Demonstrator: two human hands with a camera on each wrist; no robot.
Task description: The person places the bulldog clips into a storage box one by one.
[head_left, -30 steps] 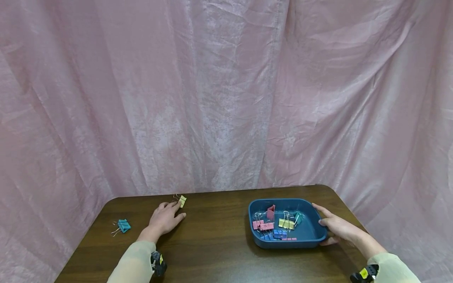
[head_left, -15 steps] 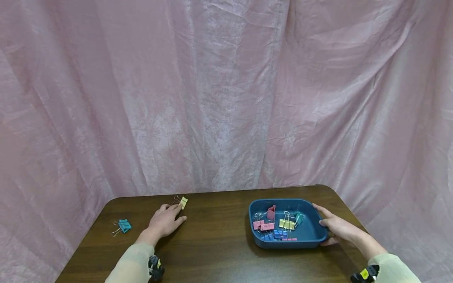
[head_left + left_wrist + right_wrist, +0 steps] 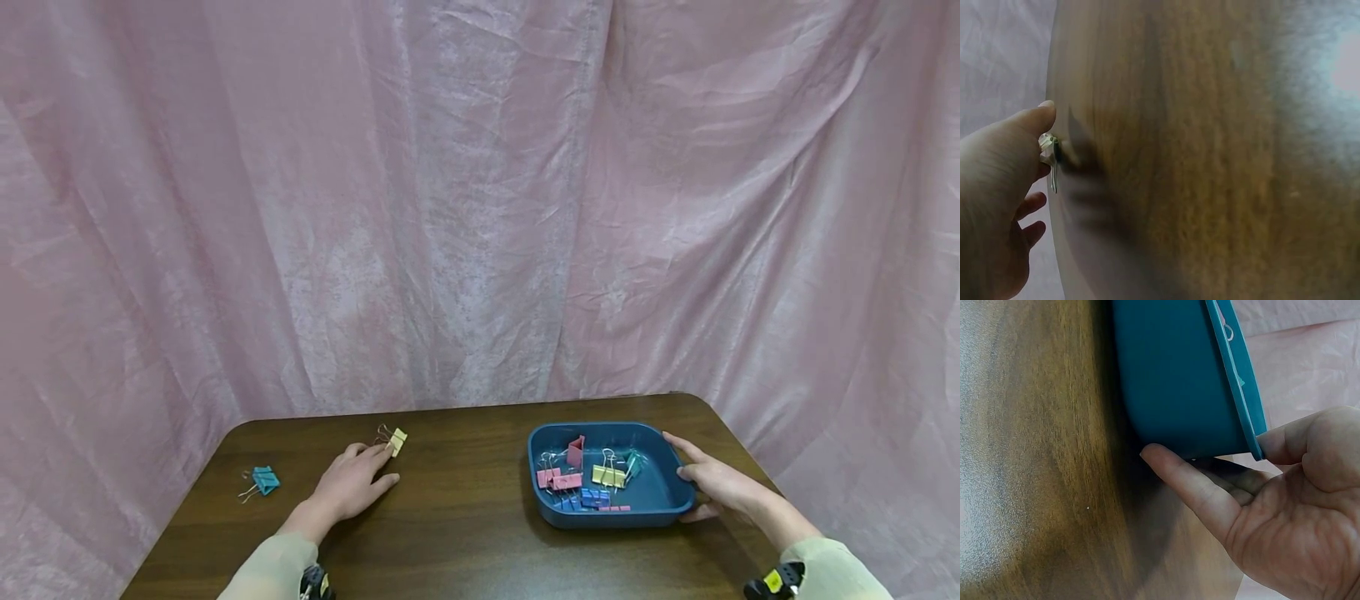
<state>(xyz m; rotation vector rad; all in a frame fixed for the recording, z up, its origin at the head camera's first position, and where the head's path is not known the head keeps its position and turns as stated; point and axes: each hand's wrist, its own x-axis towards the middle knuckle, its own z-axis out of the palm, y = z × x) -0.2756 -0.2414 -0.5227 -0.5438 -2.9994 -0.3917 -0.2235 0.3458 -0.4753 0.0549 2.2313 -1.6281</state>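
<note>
Dark brown wood makes up the table (image 3: 465, 533), which stands before a pink crinkled curtain (image 3: 480, 208) that fills the whole background. The left hand (image 3: 351, 483) lies flat on the tabletop toward the far left part, fingers stretched forward and relaxed, with the tip of one finger touching a yellow binder clip (image 3: 397, 440) that sits near the far edge; the left wrist view shows that clip (image 3: 1049, 150) tucked against the fingertip, its wire handles pointing away, though the picture is too blurred to say more. A teal binder clip (image 3: 264, 480) rests alone near the left edge of the table, well apart from the hand. Toward the right side stands a blue tray (image 3: 660, 500) with rounded corners, holding a loose heap of pink, blue, yellow and teal clips. The right hand (image 3: 716, 483) grips the tray at its right wall: in the right wrist view the thumb (image 3: 1185, 481) presses against the outer wall low down while the fingers (image 3: 1285, 440) curl over the rim (image 3: 1235, 381). The tray sits flat on the wood, close to the right edge. Both wrists show pale sleeves.
</note>
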